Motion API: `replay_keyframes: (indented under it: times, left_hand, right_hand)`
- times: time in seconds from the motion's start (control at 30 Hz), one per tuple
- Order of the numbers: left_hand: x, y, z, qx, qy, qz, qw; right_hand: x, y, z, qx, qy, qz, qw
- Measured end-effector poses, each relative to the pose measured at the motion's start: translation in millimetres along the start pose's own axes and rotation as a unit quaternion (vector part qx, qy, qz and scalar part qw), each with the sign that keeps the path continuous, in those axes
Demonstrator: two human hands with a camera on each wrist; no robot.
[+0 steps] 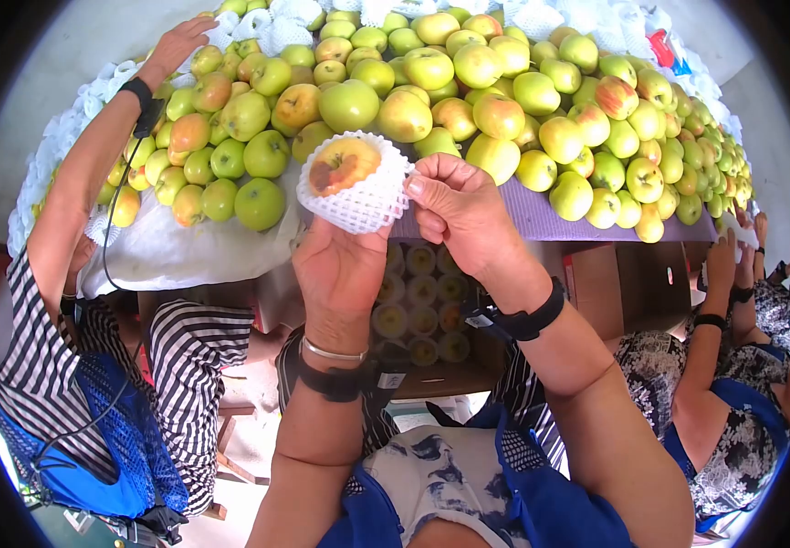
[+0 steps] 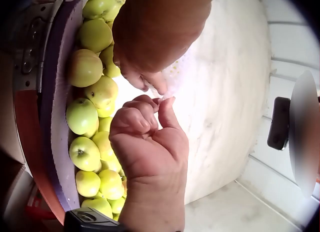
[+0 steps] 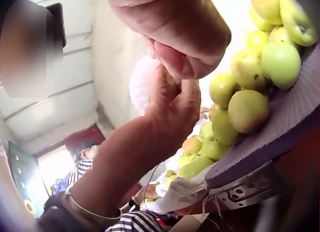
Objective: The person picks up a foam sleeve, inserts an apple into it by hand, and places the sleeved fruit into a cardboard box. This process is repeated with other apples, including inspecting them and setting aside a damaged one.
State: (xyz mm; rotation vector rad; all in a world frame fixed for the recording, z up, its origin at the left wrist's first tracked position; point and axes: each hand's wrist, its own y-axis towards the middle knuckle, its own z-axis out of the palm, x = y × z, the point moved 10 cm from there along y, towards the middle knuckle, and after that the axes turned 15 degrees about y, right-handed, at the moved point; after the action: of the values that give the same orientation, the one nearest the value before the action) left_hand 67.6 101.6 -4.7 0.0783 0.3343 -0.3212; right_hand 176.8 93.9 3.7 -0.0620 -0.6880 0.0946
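Observation:
In the head view, an apple [image 1: 345, 166] with a brown, blemished patch sits in a white foam net [image 1: 358, 208]. My left hand [image 1: 340, 274] grips the netted apple from below, its fingers mostly hidden behind the net. The right hand [image 1: 468, 212] pinches the net's edge between thumb and curled fingers, at the apple's right side. From the right wrist view, the left hand [image 3: 165, 104] curls round the foam net [image 3: 143, 84], with the right hand [image 3: 170, 31] close above. Both hands meet in the left wrist view, where the apple is hidden.
A large heap of green and reddish apples [image 1: 495, 100] covers the table, edged by a purple cloth [image 1: 550, 215]. Loose foam nets [image 1: 285, 32] lie behind. Below stands a box [image 1: 436, 379] of netted apples. People work at both sides; one arm [image 1: 94, 169] reaches over the left end.

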Motion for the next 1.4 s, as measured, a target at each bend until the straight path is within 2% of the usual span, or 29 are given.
replay_keyframes:
  times: [0.07, 0.17, 0.23, 0.33, 0.47, 0.57, 0.6, 0.7, 0.73, 0.77, 0.83, 0.9, 0.93, 0.97, 1.0, 1.07, 1.1, 1.13, 1.17, 1.23, 1.37, 1.4]
  left_hand:
    - [2, 1, -3, -0.012, -0.04, -0.011, 0.999]
    - [-3, 1, -2, 0.0, 0.034, 0.0, 0.999]
    - [-7, 0, 2, 0.015, 0.088, 0.006, 0.996]
    - [-10, -3, 2, 0.017, 0.171, -0.008, 0.985]
    - [-3, -6, 9, 0.026, 0.295, -0.035, 0.954]
    - [7, -8, 15, 0.036, 0.328, -0.057, 0.942]
    - [8, -9, 13, 0.03, 0.342, -0.052, 0.938]
    - [11, -7, -1, 0.021, 0.353, -0.064, 0.933]
    - [11, -8, -4, 0.018, 0.357, -0.064, 0.932]
    - [12, -10, -1, 0.014, 0.364, -0.076, 0.928]
    - [11, -12, 7, 0.014, 0.38, -0.096, 0.92]
    - [-1, -9, -7, -0.004, 0.476, -0.112, 0.872]
    - [-12, -6, -12, -0.003, 0.476, -0.1, 0.874]
    - [-21, -6, -18, -0.002, 0.474, -0.088, 0.876]
    - [-27, -7, -14, 0.007, 0.463, -0.073, 0.883]
    - [-28, -11, -10, 0.053, 0.426, -0.08, 0.9]
    - [-29, -11, -6, 0.079, 0.408, -0.077, 0.906]
    - [-30, -11, -9, 0.072, 0.412, -0.08, 0.905]
    - [-33, -12, -10, 0.07, 0.412, -0.073, 0.906]
    - [-41, -14, -12, 0.064, 0.415, -0.055, 0.906]
    - [-54, -15, -10, 0.096, 0.369, -0.032, 0.924]
    - [-54, -17, -6, 0.116, 0.368, -0.03, 0.922]
  right_hand:
    - [-1, 1, -1, 0.001, -0.015, -0.013, 1.0]
    - [6, 5, -5, -0.012, -0.173, -0.058, 0.983]
    - [22, 5, 2, 0.025, -0.269, -0.099, 0.958]
    - [47, -14, 39, 0.107, -0.412, -0.159, 0.891]
    - [45, -30, 75, 0.209, -0.562, -0.232, 0.766]
    - [31, -29, 72, 0.209, -0.576, -0.186, 0.768]
    - [30, -31, 72, 0.209, -0.585, -0.207, 0.756]
    - [22, -32, 73, 0.249, -0.559, -0.216, 0.761]
    - [22, -31, 73, 0.239, -0.548, -0.226, 0.769]
    - [27, -34, 74, 0.225, -0.546, -0.285, 0.755]
    - [31, -35, 74, 0.221, -0.543, -0.285, 0.758]
    - [40, -33, 66, 0.196, -0.565, -0.251, 0.761]
    - [49, -37, 66, 0.197, -0.569, -0.256, 0.756]
    - [57, -40, 58, 0.17, -0.569, -0.206, 0.778]
    - [72, -51, 68, 0.117, -0.599, -0.224, 0.76]
    - [90, -73, 58, 0.076, -0.65, -0.189, 0.732]
    - [102, -83, 42, 0.094, -0.67, -0.144, 0.722]
    - [112, -96, 37, 0.056, -0.687, -0.124, 0.714]
    - [115, -110, 42, 0.073, -0.687, -0.113, 0.714]
    - [101, -134, 43, 0.082, -0.614, -0.043, 0.784]
    - [2, -145, 31, 0.255, -0.619, 0.091, 0.737]
    - [-25, -140, 15, 0.241, -0.618, 0.157, 0.732]
